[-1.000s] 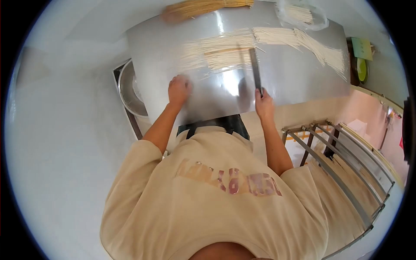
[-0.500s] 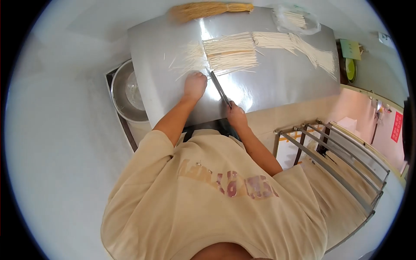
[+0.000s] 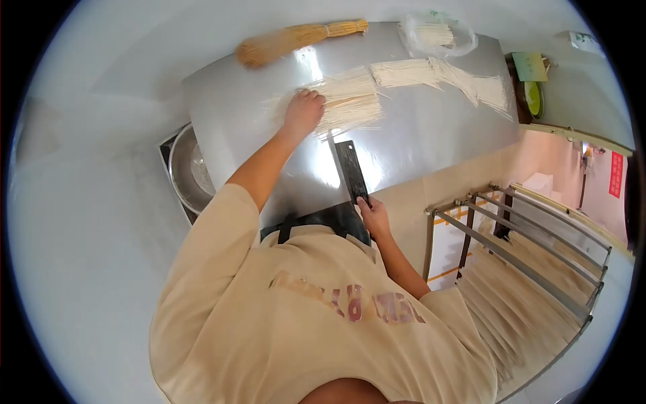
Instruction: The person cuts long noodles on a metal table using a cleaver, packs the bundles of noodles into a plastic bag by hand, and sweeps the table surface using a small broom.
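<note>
My right hand (image 3: 373,214) grips the lower end of a dark, flat cleaver-like blade (image 3: 351,168), which is over the near part of the metal table (image 3: 256,141). A small hole shows near the blade's far corner. My left hand (image 3: 305,111) rests with curled fingers at the left end of a spread of thin pale noodle-like sticks (image 3: 353,101). Whatever lies under its fingers is too small to make out. More sticks (image 3: 404,73) form a curved row toward the table's far right.
A straw brush (image 3: 282,43) lies along the far edge. Beside it is a clear plastic bag (image 3: 437,35) with more sticks. A metal bowl (image 3: 182,168) stands left of the table. On the right are a metal rack (image 3: 525,269) with hanging strands and a green bowl (image 3: 533,99).
My left hand has moved forward onto the left end of the sticks. My right hand has drawn the blade back toward my body, and its broad face now shows.
</note>
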The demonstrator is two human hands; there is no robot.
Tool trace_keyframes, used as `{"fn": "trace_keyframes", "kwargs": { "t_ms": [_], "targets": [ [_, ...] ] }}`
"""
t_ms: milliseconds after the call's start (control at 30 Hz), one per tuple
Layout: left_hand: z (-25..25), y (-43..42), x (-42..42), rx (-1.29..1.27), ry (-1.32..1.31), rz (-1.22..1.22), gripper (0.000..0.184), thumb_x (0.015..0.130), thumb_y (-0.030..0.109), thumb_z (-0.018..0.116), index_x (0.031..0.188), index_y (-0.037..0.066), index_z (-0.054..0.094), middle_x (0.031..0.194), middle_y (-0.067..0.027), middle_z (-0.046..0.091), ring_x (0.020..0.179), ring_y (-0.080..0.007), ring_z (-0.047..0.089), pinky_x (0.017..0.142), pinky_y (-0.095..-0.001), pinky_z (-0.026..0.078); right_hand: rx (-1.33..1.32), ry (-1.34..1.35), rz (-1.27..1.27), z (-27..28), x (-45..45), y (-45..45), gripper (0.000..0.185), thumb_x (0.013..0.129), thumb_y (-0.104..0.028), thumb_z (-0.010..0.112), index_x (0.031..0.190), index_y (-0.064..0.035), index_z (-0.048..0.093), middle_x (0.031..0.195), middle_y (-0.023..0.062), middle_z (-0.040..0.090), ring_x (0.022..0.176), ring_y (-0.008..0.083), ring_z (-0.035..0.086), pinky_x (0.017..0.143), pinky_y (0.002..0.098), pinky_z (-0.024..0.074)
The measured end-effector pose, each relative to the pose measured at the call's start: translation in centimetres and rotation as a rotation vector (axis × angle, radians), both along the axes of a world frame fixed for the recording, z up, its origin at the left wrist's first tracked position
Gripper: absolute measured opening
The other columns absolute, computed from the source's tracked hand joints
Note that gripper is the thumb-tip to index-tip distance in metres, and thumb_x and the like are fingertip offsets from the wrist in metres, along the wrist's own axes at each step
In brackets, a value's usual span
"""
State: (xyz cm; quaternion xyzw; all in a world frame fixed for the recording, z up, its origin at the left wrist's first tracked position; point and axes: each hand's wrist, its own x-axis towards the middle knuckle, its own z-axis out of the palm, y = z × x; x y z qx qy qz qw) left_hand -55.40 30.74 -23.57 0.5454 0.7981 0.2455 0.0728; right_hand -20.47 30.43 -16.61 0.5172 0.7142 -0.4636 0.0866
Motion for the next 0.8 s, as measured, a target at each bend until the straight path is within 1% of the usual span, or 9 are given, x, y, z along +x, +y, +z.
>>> {"fn": "trace_keyframes", "kwargs": {
  "t_ms": [67,167,400,567,633,667,733,767,800],
  "targets": [
    [-1.5,2.0,0.5,-0.089,0.040,-0.017,0.011,0.089,0.019,0.065,0.092,0.009,0.068,0.099,-0.0078,0.066,0.104,-0.0283,0.061,0.093,-0.0450,0.049,-0.348,0.112,-0.317,-0.3,1.8,0.4,0.042,0.100,-0.037,0.061,0.077,-0.0020,0.062,0.057,0.0090,0.057,0.046,0.0216,0.053,0.046,0.0348,0.0431],
    [-3.3,3.5,0.9,-0.190,0.126,-0.027,0.013,0.089,0.021,0.065,0.092,0.009,0.070,0.100,-0.0070,0.067,0.106,-0.0276,0.061,0.093,-0.0441,0.049,-0.536,0.177,-0.514,-0.6,2.9,1.6,0.044,0.100,-0.035,0.063,0.066,-0.0091,0.051,0.050,0.0009,0.047,0.037,0.0124,0.042,0.037,0.0294,0.0336],
    [-0.4,4.1,0.8,-0.049,-0.109,0.014,0.010,0.090,0.018,0.062,0.091,0.010,0.069,0.103,-0.0076,0.067,0.104,-0.0297,0.061,0.093,-0.0432,0.047,-0.841,0.147,-0.615,-2.5,4.3,6.4,0.039,0.099,-0.039,0.065,0.078,-0.0106,0.049,0.058,0.0019,0.050,0.040,0.0139,0.042,0.040,0.0309,0.0363],
    [1.4,4.4,-4.6,-0.102,0.081,0.188,0.013,0.091,0.015,0.055,0.090,0.005,0.064,0.098,-0.0130,0.066,0.100,-0.0348,0.059,0.090,-0.0494,0.046,-0.924,0.129,-0.590,-3.9,4.7,8.7,0.035,0.099,-0.038,0.066,0.084,-0.0108,0.049,0.061,0.0014,0.051,0.042,0.0137,0.042,0.041,0.0303,0.0355],
    [2.8,5.7,-6.1,-0.236,0.271,0.308,0.043,0.092,0.031,0.065,0.125,0.005,0.060,0.131,-0.0157,0.059,0.123,-0.0370,0.053,0.098,-0.0488,0.044,-0.956,0.128,-0.586,-4.7,5.1,9.4,0.034,0.099,-0.037,0.066,0.085,-0.0104,0.049,0.062,0.0015,0.051,0.042,0.0137,0.042,0.041,0.0308,0.0369],
    [1.7,6.4,-6.5,-0.239,0.272,0.313,0.043,0.092,0.031,0.065,0.125,0.005,0.060,0.131,-0.0157,0.059,0.123,-0.0370,0.053,0.098,-0.0488,0.044,-0.952,0.141,-0.557,-5.2,5.1,9.8,0.032,0.099,-0.038,0.064,0.090,-0.0091,0.052,0.063,0.0018,0.053,0.044,0.0132,0.046,0.042,0.0301,0.0400],
    [-0.8,7.8,-5.7,-0.064,0.163,-0.076,0.085,0.082,0.051,0.074,0.145,0.002,0.044,0.148,-0.0195,0.047,0.139,-0.0384,0.041,0.110,-0.0502,0.038,-0.952,0.146,-0.528,-5.6,5.4,10.3,0.031,0.100,-0.038,0.062,0.094,-0.0078,0.056,0.065,0.0022,0.056,0.046,0.0127,0.049,0.043,0.0295,0.0432],
    [-1.3,8.3,-4.8,-0.068,0.161,-0.074,0.085,0.082,0.051,0.074,0.145,0.002,0.044,0.148,-0.0195,0.047,0.139,-0.0384,0.041,0.110,-0.0502,0.038,-0.963,0.170,-0.527,-6.0,5.4,10.7,0.027,0.101,-0.033,0.061,0.100,-0.0059,0.057,0.074,0.0053,0.061,0.053,0.0154,0.057,0.047,0.0304,0.0482],
    [-0.6,8.8,-3.1,-0.254,0.118,-0.112,0.101,0.075,0.057,0.077,0.149,0.001,0.039,0.152,-0.0206,0.042,0.143,-0.0373,0.036,0.114,-0.0505,0.034,-0.974,0.195,-0.528,-6.3,5.4,11.1,0.025,0.102,-0.029,0.059,0.106,-0.0040,0.058,0.082,0.0084,0.066,0.061,0.0181,0.065,0.050,0.0314,0.0531]
  ]
}}
